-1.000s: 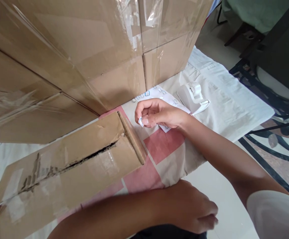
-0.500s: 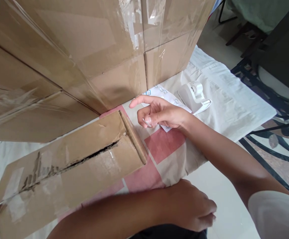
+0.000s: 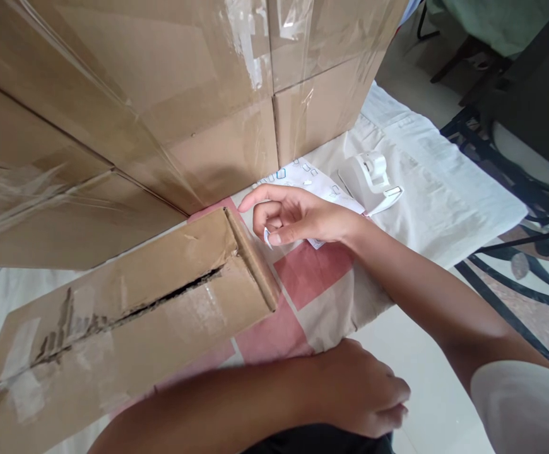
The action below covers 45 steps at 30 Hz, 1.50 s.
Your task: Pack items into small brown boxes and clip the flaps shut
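Observation:
Between the thumb and fingers of my right hand point(image 3: 298, 217) is a small white piece of paper point(image 3: 267, 238), its curled edge sticking out past the thumb. The index finger reaches out near the far end of the cardboard box point(image 3: 161, 328), which lies lengthwise with a torn slit and clear tape along its top. Under and behind that hand lies a white sheet point(image 3: 324, 186) with small drawn box outlines. My left hand point(image 3: 362, 391) rests at the near edge of the cloth, fingers curled in, with nothing showing in them; its palm is hidden.
Large taped cartons point(image 3: 199, 94) form a wall behind the box. A white tape dispenser point(image 3: 369, 180) stands at the right on the pale cloth point(image 3: 435, 183). Beyond the cloth's right edge are a dark metal frame point(image 3: 515, 227) and the floor.
My right hand has shifted slightly left, its fingers have curled a little, and the paper piece now shows more plainly. My left hand stays in place.

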Motion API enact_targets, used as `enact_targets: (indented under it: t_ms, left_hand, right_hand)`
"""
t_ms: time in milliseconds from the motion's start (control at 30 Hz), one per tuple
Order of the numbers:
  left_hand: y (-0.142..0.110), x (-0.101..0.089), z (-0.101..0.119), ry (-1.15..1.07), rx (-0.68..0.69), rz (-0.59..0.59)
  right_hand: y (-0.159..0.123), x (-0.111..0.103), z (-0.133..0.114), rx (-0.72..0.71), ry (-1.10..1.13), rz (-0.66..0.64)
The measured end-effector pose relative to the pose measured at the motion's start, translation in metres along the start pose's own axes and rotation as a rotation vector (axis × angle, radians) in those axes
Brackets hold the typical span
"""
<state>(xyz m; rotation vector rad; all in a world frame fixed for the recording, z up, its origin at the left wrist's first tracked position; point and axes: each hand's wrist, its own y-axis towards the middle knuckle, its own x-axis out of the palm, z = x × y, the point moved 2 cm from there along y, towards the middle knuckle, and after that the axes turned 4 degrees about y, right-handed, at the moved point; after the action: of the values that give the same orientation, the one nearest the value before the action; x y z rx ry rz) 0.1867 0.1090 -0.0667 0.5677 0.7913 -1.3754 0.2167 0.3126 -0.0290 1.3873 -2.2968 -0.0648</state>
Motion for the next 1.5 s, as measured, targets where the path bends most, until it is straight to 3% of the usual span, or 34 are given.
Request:
enact_targets:
  t_ms: [300,1000,1267,1500]
  left_hand:
    - [0.000,0.008,0.001,0.025,0.010,0.033]
    - [-0.002,0.006,0.002,0.036,0.015,0.019]
    - [-0.001,0.003,0.001,0.018,-0.005,-0.018]
    - [0.001,0.006,0.000,-0.032,-0.013,-0.020]
  right_hand:
    - [-0.002,0.010,-0.001,0.003,-0.116,-0.036]
    - [-0.005,0.026,-0.004,-0.090,-0.422,0.035]
    - [-0.007,0.040,0.007,-0.104,-0.290,-0.091]
    - [-0.008,0.049,0.014,-0.113,-0.176,-0.097]
